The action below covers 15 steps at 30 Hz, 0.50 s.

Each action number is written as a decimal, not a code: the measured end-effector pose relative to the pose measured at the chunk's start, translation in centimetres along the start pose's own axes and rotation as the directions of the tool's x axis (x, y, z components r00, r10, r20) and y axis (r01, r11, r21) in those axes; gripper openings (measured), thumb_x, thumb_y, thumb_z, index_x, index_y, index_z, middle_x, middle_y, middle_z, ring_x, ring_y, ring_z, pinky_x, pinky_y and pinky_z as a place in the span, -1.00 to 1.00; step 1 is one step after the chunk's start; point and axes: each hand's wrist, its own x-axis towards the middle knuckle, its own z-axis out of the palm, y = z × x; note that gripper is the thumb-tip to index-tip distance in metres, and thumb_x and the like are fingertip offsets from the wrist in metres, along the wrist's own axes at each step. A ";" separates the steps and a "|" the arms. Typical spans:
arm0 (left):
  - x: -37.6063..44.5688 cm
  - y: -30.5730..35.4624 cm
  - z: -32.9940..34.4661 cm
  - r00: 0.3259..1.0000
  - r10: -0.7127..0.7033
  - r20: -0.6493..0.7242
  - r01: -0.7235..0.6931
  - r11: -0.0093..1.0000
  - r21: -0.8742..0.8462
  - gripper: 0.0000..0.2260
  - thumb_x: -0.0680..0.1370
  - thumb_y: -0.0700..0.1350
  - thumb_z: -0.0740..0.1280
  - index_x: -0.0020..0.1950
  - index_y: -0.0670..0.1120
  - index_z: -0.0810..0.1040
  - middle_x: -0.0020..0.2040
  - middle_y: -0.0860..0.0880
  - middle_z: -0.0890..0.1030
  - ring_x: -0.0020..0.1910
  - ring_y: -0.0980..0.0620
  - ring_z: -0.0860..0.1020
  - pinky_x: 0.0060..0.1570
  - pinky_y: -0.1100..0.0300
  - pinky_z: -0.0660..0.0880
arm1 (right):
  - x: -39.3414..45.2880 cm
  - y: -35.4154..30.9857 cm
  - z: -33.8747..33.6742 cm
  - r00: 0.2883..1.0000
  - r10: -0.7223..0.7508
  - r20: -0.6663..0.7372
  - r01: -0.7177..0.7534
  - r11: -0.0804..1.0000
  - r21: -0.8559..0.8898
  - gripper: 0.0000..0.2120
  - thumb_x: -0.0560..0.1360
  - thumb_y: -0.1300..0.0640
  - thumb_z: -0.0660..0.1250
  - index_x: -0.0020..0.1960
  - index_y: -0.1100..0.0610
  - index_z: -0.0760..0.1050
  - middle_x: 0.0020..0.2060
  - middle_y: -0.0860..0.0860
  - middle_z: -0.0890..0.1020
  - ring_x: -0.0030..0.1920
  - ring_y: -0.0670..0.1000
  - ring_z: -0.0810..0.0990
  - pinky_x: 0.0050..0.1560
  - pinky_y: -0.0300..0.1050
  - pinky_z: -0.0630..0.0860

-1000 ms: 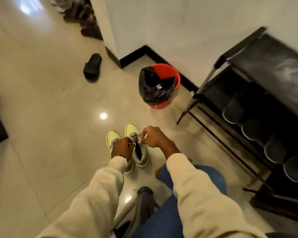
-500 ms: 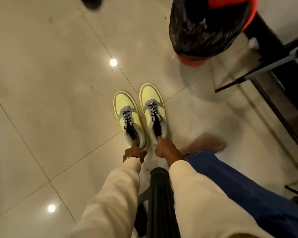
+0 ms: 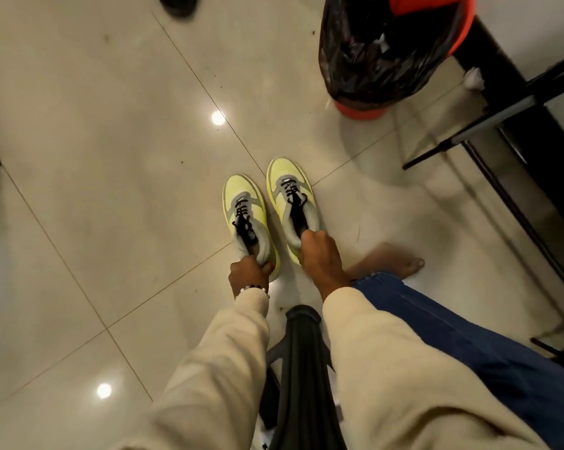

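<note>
— What did the hands hold?
— I saw the left hand (image 3: 249, 274) gripping the heel of the left sneaker (image 3: 245, 206), and the right hand (image 3: 318, 254) gripping the heel of the right sneaker (image 3: 290, 190).
— Where were they?
— Side by side on the floor (image 3: 112, 157), toes toward twelve o'clock. The red bin (image 3: 361, 110) stood at one o'clock from them.

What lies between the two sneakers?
Only a narrow strip of bare floor separates the left sneaker and right sneaker, seen in the head view.
</note>
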 end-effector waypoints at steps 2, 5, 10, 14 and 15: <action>-1.7 0.2 -1.6 1.000 0.013 -0.028 -0.013 1.000 0.011 -0.70 0.54 0.00 0.34 0.09 -0.23 0.53 0.02 -0.25 0.57 0.02 -0.22 0.53 -0.18 0.12 0.35 | -1.5 -0.4 -2.0 1.000 -0.004 -0.015 0.004 1.000 0.027 -0.77 0.57 0.25 0.21 0.19 0.28 0.48 0.12 0.24 0.56 0.11 0.24 0.56 0.07 0.00 0.49; -4.6 0.2 -3.6 0.997 0.044 -0.065 -0.043 0.999 0.028 -0.73 0.53 -0.02 0.35 0.06 -0.22 0.54 0.01 -0.23 0.60 -0.01 -0.21 0.56 -0.20 0.14 0.36 | -4.0 -1.1 -5.1 1.000 -0.001 -0.011 0.002 0.997 0.081 -0.75 0.58 0.22 0.16 0.19 0.28 0.47 0.13 0.25 0.54 0.13 0.25 0.53 0.13 0.04 0.48; -10.4 0.1 -7.3 0.982 0.096 -0.162 -0.095 0.995 0.011 -0.70 0.54 -0.02 0.36 0.12 -0.23 0.52 0.06 -0.26 0.58 0.05 -0.24 0.55 -0.13 0.10 0.40 | -8.9 -2.6 -10.5 0.994 -0.063 -0.092 0.067 0.997 0.046 -0.70 0.52 0.19 0.28 0.23 0.26 0.47 0.18 0.24 0.52 0.15 0.25 0.53 0.15 0.00 0.46; -15.1 0.5 -11.5 0.944 0.188 -0.272 -0.198 0.980 -0.008 -0.71 0.54 -0.02 0.34 0.13 -0.21 0.52 0.08 -0.26 0.57 0.07 -0.26 0.54 -0.12 0.08 0.38 | -13.8 -3.6 -15.1 0.975 -0.108 -0.194 0.112 0.994 0.012 -0.68 0.48 0.17 0.35 0.20 0.25 0.47 0.13 0.22 0.53 0.11 0.23 0.55 0.09 -0.03 0.48; -16.0 0.8 -12.5 0.928 0.216 -0.304 -0.225 0.974 0.005 -0.72 0.55 -0.02 0.34 0.10 -0.21 0.52 0.06 -0.25 0.58 0.06 -0.26 0.55 -0.15 0.09 0.36 | -14.7 -3.7 -16.1 0.967 -0.118 -0.225 0.123 0.992 0.009 -0.68 0.47 0.16 0.35 0.19 0.25 0.48 0.12 0.22 0.53 0.10 0.23 0.55 0.08 -0.03 0.48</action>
